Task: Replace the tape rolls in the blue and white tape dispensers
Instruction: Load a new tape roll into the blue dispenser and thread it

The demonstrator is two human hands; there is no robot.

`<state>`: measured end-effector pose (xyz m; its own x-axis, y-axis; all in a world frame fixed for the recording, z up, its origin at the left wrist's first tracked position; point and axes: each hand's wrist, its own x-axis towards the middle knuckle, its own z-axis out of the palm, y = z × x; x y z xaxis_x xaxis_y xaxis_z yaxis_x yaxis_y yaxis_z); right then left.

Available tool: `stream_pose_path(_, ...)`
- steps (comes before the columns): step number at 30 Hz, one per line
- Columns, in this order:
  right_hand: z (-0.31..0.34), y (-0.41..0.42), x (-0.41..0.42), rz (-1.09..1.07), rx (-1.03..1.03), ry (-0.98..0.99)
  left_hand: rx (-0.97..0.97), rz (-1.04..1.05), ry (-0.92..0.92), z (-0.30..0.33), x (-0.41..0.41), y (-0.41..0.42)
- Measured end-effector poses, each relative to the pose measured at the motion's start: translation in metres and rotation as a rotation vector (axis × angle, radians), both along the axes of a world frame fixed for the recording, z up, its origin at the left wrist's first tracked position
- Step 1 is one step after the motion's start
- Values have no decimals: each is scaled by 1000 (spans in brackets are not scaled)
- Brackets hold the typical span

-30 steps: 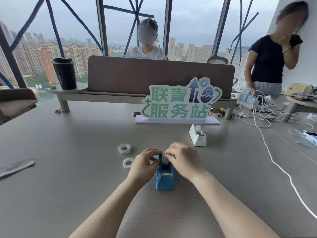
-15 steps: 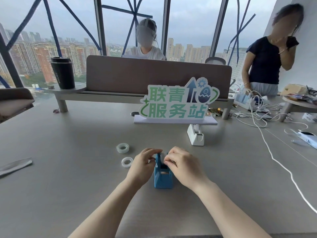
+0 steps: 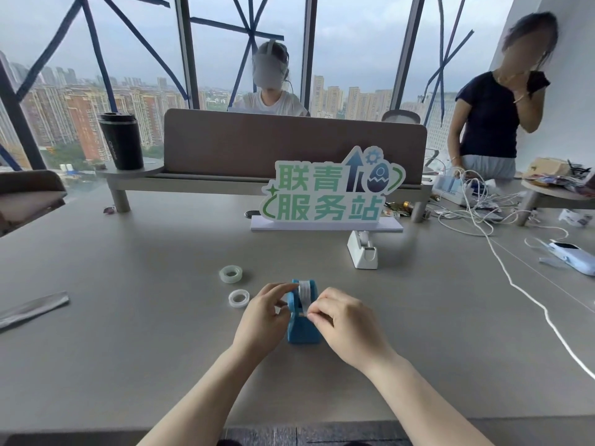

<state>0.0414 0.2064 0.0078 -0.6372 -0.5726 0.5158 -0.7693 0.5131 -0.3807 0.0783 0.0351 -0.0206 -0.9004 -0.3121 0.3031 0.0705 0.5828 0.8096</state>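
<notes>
While we draw the tape end toward the cutter, the blue dispenser [image 3: 302,320] stands on the worktop [image 3: 145,333] just in front of us, a roll [image 3: 304,289] already seated in it. Our right hand [image 3: 346,326] has its fingers [image 3: 314,312] pinched together on the loose strip; our left hand [image 3: 262,317] has its fingers closed on the roll's side and the dispenser's upper edge.

We judge the risks as follows. The strip could fold back and stick to itself or to our fingers if we let it go slack. A hard pull could tip or slide the dispenser if the left hand lets up, or lift the roll from its cradle.

Two loose rolls [image 3: 231,273] [image 3: 239,298] lie left of it, well clear. The white dispenser [image 3: 363,249] waits farther back, untouched as far as we can tell, near a sign [image 3: 331,191] reading 联青服务站. A black cup [image 3: 120,140] carries lettering too small for us to read.
</notes>
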Motion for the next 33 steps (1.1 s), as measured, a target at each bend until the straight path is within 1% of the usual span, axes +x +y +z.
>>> stream_pose_path(6,-6,4,11,-1,-4,10,5,11,-7,0,7,4)
stream_pose_path(16,-25,4,15,-38,-8,89,14,13,-9,-4,11,5)
stream_pose_path(21,-27,7,21,-19,47,155,4,13,-17,-4,13,5)
stream_pose_path(23,-25,8,24,-19,11,140,4,12,-19,-3,14,5)
stream_pose_path(26,-22,10,20,-104,-91,76,7,21,-41,-3,17,6)
stream_pose_path(28,-22,11,11,-197,-101,10,5,28,-65,-2,19,6)
stream_pose_path(30,-22,12,2,-220,-25,-114,32,18,-95,-1,22,6)
stream_pose_path(33,-21,12,-6,-122,138,-361,59,-23,-135,1,26,6)
